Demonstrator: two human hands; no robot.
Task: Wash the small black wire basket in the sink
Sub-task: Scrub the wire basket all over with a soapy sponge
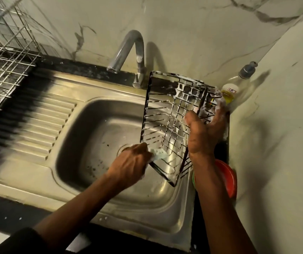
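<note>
While the small black wire basket (174,123) is held tilted above the right half of the sink (95,129), with one corner lowered toward the near right of the basin, the soaping step is judged to be in hand. The right hand (204,132) is closed round the far right side of the basket, thumb inside the wires and fingers wrapped over the outside. The left hand (128,162) is closed on a pale sponge (159,154), which is pressed against the near left rim of the basket. White foam is seen on the far wires and the rim; the near wires appear darker and less covered. No water is seen at the spout of the tap (128,50), which stands at the far edge, just left of the basket.

Progress is judged to be about midway: lather is applied, rinsing is not yet done. For the next move, the sponge is to be drawn along the near wires and the lowest corner, with a firm right-hand grip, since foam is likely to make thin wire slippery. The basket is then to be turned under the spout and the tap opened. Care is needed at the right, where a soap bottle (233,88) stands just beside the basket and a red dish (227,178) lies partly hidden behind the right forearm.
</note>
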